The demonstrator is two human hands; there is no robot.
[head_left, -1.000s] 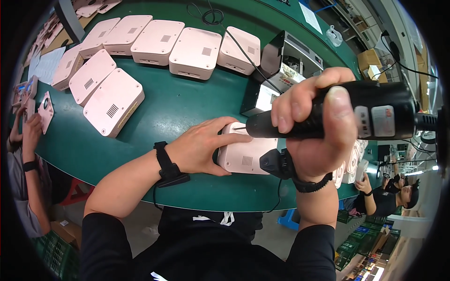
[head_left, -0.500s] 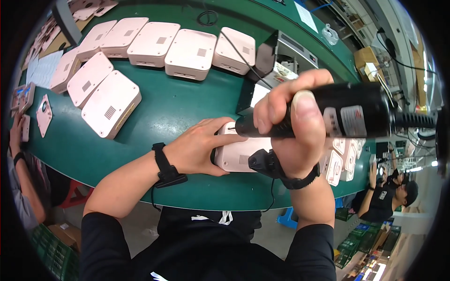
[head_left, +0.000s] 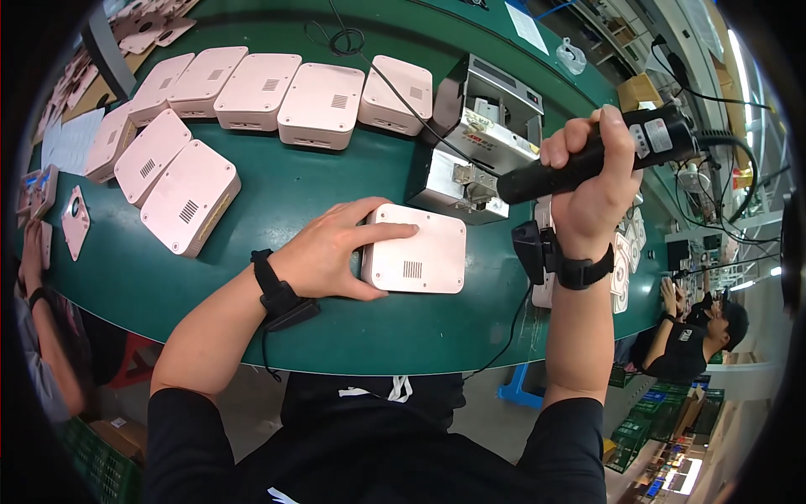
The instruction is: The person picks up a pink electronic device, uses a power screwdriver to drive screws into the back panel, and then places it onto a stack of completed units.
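A white plastic box (head_left: 441, 256) with rounded corners lies flat on the green table in front of me, its slotted vent and corner screw holes facing up. My left hand (head_left: 332, 248) grips its left end, thumb at the near edge and index finger stretched across the top. Up to the right, my right hand (head_left: 606, 181) is wrapped round a black corded electric screwdriver (head_left: 550, 175). The tool's nose points left, raised and apart from the box. Just beyond the box stands a metal screw feeder (head_left: 453, 186), close to the screwdriver's nose.
Several similar white boxes (head_left: 321, 105) form a curved row at the far left. More white parts (head_left: 623, 265) lie to the right, partly behind my right wrist. A black cable (head_left: 395, 92) crosses above the feeder. Other people (head_left: 684, 344) work at both sides.
My right hand has lifted the screwdriver off the box's far-left corner and moved it right. The box is now uncovered, with my left hand still on it; the whole view has shifted slightly.
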